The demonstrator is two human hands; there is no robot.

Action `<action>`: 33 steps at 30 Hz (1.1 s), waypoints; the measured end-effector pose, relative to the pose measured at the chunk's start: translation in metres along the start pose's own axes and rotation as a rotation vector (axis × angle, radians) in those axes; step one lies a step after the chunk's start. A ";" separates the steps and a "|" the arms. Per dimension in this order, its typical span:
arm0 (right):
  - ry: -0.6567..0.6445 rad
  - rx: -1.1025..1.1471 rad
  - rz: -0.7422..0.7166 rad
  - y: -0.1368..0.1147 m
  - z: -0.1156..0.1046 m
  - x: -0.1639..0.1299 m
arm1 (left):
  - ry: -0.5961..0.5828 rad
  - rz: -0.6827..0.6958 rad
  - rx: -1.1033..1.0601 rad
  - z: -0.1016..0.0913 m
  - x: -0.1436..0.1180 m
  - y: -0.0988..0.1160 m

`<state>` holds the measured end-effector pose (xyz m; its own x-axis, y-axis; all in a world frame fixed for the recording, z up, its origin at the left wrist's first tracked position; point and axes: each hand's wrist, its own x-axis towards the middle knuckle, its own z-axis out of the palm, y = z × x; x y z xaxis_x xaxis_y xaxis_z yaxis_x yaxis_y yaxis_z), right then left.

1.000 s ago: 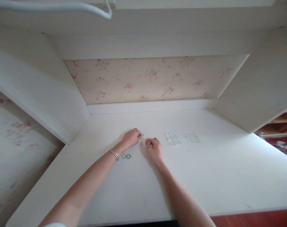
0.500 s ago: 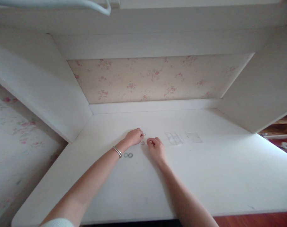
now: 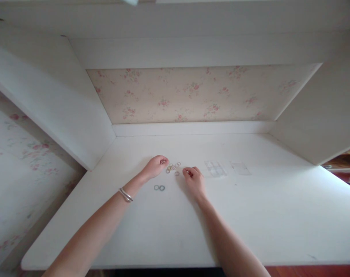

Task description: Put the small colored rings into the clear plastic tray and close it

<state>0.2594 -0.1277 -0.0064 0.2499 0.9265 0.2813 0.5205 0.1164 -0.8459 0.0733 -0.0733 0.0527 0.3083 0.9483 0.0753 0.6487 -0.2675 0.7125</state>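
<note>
Several thin rings (image 3: 172,167) lie in a small cluster on the white desk, between my two hands. My left hand (image 3: 155,167) is closed in a pinch just left of them. Whatever its fingertips hold is too small to make out. To the right of the cluster, my right hand (image 3: 194,181) rests with curled fingers, thumb and forefinger together; any thing in them is hidden. A single ring (image 3: 177,174) lies close to its fingertips. Nearer to me, a pale ring (image 3: 156,187) and a darker grey-green ring (image 3: 162,188) sit side by side.
Right of my hands lie a clear divided plastic box (image 3: 215,169) and a flat clear plastic piece (image 3: 240,168). White side panels and an overhead shelf (image 3: 192,50) enclose the desk (image 3: 264,219). Flowered wallpaper (image 3: 192,96) covers the back.
My left hand has drawn back to the left, uncovering the ring cluster. My right hand stays nearly in place, and the whole view has shifted slightly.
</note>
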 end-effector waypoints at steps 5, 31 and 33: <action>-0.015 -0.011 -0.003 -0.001 0.000 -0.001 | -0.037 -0.124 -0.042 -0.012 -0.046 -0.015; -0.059 -0.074 -0.011 0.001 0.003 -0.004 | -0.046 -0.101 0.036 -0.006 -0.082 -0.047; -0.078 -0.105 -0.035 0.003 0.005 -0.005 | -0.029 -0.096 0.034 -0.006 -0.082 -0.046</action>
<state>0.2558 -0.1307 -0.0121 0.1675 0.9481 0.2701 0.6113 0.1150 -0.7830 0.0133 -0.1379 0.0181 0.2636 0.9645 -0.0125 0.6993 -0.1822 0.6912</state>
